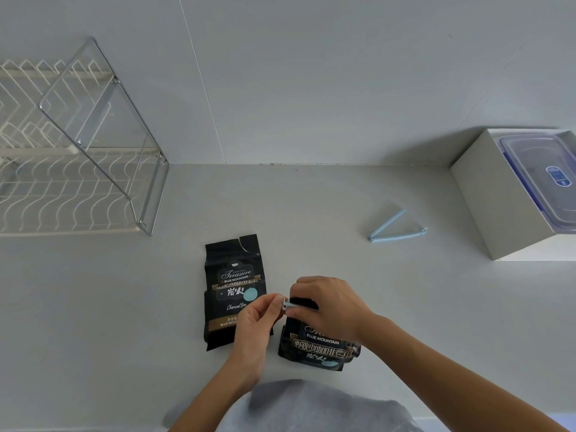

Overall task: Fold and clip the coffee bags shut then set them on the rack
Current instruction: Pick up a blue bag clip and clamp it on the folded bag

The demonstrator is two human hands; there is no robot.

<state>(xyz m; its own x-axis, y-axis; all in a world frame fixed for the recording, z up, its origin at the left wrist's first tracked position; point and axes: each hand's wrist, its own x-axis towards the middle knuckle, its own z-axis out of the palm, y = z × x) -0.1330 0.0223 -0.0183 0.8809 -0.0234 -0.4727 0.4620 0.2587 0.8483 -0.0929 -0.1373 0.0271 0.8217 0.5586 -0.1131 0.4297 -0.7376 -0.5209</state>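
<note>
Two black coffee bags are on the grey counter. One bag [234,285] lies flat with its top open, left of centre. The other bag [321,347] stands near me with its top folded over. A pale blue clip [290,305] sits across that fold. My left hand [257,325] pinches the clip's left end. My right hand [330,307] covers the folded top and presses on the clip. A second blue clip [396,229] lies open in a V shape on the counter to the right. The wire rack [93,182] stands at the far left.
A white box [486,201] holding a clear plastic container with a blue-edged lid [542,179] sits at the right edge. The wall rises behind the counter. The rack has a chrome frame end facing the bags. Bare counter lies between the rack and the bags.
</note>
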